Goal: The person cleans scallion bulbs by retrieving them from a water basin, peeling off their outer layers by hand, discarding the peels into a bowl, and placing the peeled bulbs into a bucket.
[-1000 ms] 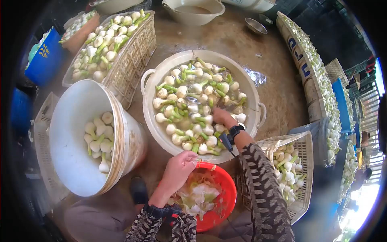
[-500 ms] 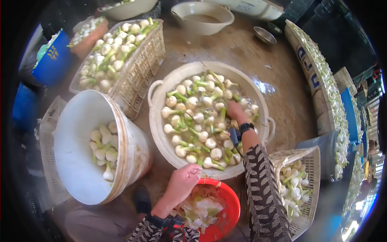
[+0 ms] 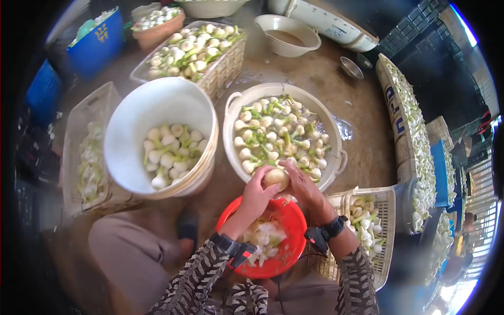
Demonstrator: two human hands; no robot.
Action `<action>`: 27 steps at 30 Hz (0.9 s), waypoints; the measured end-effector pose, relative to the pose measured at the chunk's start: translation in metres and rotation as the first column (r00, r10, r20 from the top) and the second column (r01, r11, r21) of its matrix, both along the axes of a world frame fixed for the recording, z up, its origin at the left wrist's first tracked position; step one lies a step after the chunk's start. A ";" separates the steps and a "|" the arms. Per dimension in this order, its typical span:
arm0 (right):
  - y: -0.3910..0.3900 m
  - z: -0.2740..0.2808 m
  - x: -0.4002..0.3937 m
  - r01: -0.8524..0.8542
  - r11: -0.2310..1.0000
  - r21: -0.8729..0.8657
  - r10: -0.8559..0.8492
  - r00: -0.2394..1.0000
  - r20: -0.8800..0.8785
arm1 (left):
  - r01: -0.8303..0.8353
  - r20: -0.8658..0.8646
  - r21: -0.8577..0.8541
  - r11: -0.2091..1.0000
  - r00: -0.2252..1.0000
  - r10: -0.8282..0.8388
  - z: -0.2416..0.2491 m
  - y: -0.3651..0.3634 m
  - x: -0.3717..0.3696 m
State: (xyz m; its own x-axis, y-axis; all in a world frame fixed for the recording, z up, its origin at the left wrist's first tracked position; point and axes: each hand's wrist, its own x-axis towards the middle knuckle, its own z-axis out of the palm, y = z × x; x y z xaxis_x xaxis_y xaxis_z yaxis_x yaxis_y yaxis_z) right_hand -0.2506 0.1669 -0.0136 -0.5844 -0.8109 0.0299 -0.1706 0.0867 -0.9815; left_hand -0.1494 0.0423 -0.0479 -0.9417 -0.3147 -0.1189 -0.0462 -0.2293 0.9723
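Above the red basin (image 3: 297, 223), a pale garlic bulb (image 3: 276, 179) is held between my two hands. My left hand (image 3: 255, 190) has its fingers wrapped round the bulb from the left. From the other side, my right hand (image 3: 303, 188) closes on it, its fingertips at the top; part of that grip is hidden. Peeled skins (image 3: 266, 237) lie in the red basin. Just beyond my hands, a large white tub (image 3: 234, 152) holds water and many garlic bulbs (image 3: 283, 122) with green stems.
At the left stands a white bucket (image 3: 125, 131) with trimmed bulbs inside. Behind it is a full crate (image 3: 226, 65) of garlic, and another crate (image 3: 386, 252) sits at my right. A long trough (image 3: 397, 126) heaped with bulbs runs along the right side. A pale bowl (image 3: 273, 44) rests farther back.
My right hand has come out of the tub, back toward me. My left hand has moved up and right to meet it, and a garlic bulb is now between them. The view has shifted.
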 end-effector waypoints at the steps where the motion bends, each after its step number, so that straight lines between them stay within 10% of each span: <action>1: 0.000 0.022 0.016 0.085 0.987 0.137 -0.102 0.987 0.123 | -0.011 -0.003 -0.002 1.000 1.000 0.011 0.010 -0.001 0.016; 2: 0.000 0.036 0.030 0.149 0.948 0.282 -0.216 0.951 0.223 | -0.010 -0.035 0.204 0.979 0.999 0.017 0.020 -0.003 0.032; 3: -0.002 0.042 0.047 0.307 0.911 0.274 -0.223 0.928 -0.299 | 0.003 -0.069 0.398 0.918 0.997 0.027 0.028 -0.004 0.047; 7: 0.001 0.069 0.108 0.313 0.948 0.049 -0.226 0.775 -0.590 | -0.064 -0.090 0.368 0.928 0.990 0.104 0.050 0.000 0.090; 17: 0.014 0.080 0.184 0.407 0.910 0.078 -0.206 0.606 -0.769 | -0.040 0.037 -0.011 0.999 0.998 0.041 0.086 0.003 0.163; 20: 0.028 0.086 0.175 0.551 0.798 0.246 -0.289 0.707 -0.646 | 0.220 -0.192 0.359 0.907 0.968 -0.159 0.087 -0.006 0.180; 22: 0.046 0.050 0.150 0.610 0.672 0.420 0.009 0.560 -0.828 | 0.315 -0.247 0.520 0.794 0.945 -0.213 0.085 -0.014 0.191; 24: 0.053 0.040 0.157 0.478 0.706 0.523 0.029 0.717 -0.696 | 0.316 -0.231 0.546 0.776 0.947 -0.224 0.081 -0.017 0.199; 27: 0.044 0.062 0.186 0.341 0.912 0.229 -0.124 0.760 -0.638 | 0.301 -0.173 0.553 0.777 0.954 -0.247 0.066 -0.024 0.202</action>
